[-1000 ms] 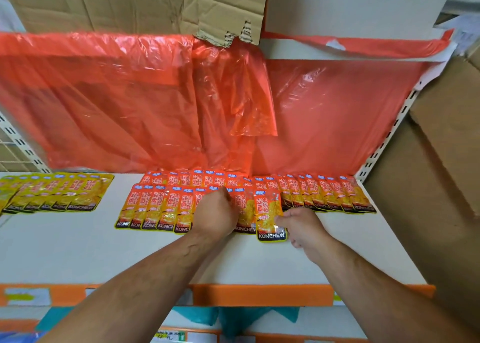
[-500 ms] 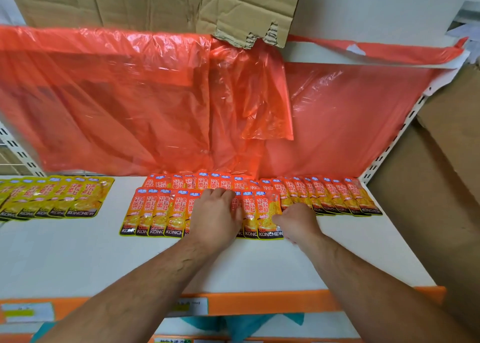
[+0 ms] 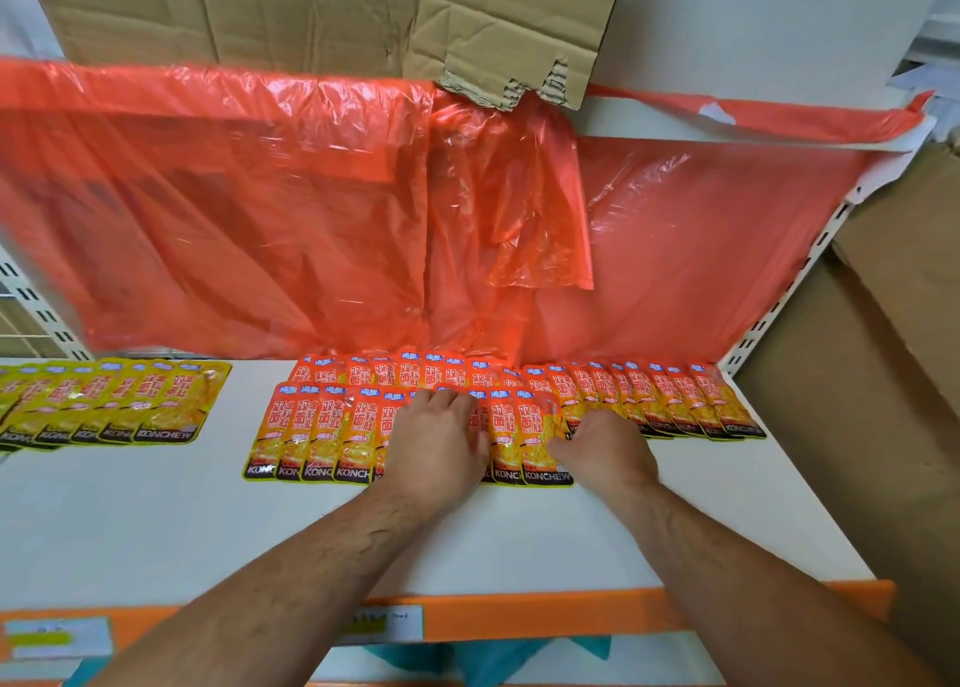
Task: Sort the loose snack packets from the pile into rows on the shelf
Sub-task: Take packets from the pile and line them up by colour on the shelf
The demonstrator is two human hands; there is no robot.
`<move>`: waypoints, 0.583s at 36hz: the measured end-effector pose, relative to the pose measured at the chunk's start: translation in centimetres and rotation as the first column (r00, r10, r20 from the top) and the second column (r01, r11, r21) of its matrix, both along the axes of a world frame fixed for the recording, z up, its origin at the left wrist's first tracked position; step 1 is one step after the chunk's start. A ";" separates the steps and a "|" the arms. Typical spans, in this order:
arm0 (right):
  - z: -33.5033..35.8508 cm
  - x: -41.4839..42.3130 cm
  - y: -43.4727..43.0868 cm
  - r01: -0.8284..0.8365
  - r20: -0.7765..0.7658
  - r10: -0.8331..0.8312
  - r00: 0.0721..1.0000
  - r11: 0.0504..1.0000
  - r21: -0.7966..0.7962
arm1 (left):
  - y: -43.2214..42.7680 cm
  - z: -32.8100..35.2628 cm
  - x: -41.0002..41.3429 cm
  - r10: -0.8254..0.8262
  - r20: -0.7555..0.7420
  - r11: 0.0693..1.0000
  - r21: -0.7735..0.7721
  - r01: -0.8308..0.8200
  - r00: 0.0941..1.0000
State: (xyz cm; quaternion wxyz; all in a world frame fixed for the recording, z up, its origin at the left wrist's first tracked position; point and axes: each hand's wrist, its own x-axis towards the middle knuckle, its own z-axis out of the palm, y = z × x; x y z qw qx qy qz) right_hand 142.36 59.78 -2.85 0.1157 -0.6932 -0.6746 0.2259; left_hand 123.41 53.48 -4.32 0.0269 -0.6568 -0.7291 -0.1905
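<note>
Both hands lie flat, palms down, nothing pinched: left hand (image 3: 439,439) spreads open over the mid part of the near row of orange packets (image 3: 317,434), fingers reaching toward the far row; right hand (image 3: 605,450) rests w/ fingers loosely curled at the row's right end, thumb touching the last packet (image 3: 543,442), which overlaps its neighbour. Whether the right fingertips catch a packet edge, can't tell. Step in hand looks like squaring up the near row; to do it well, press light w/ the left palm so the overlapped packs don't fan, nudge the end pack w/ the right until its black bottom band lines up w/ the others, keep overlap even. Glossy foil prob. slides easy, so a hard shove could ripple the whole row. Largest down: red plastic sheet (image 3: 260,208) hangs across the back, torn cardboard (image 3: 363,5) above it, more brown cardboard at far right. White shelf (image 3: 156,530) is smooth, orange front strip w/ price tags. Far row of orange packets (image 3: 675,400) runs right toward the slotted upright. Yellow packets (image 3: 119,405) sit in their own row at left, well apart. No loose pile in view.
</note>
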 end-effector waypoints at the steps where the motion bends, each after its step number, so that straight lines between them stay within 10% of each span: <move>1: 0.1 0.1 0.0 -0.006 -0.005 0.006 1.000 1.000 0.001 | -0.1 0.0 0.0 0.004 -0.001 1.000 -0.001 -0.004 1.000; 21: 0.3 -5.0 -4.7 -0.647 0.231 0.604 0.763 0.715 0.267 | -7.9 1.1 -1.4 0.307 -0.036 0.949 -0.066 -0.309 0.951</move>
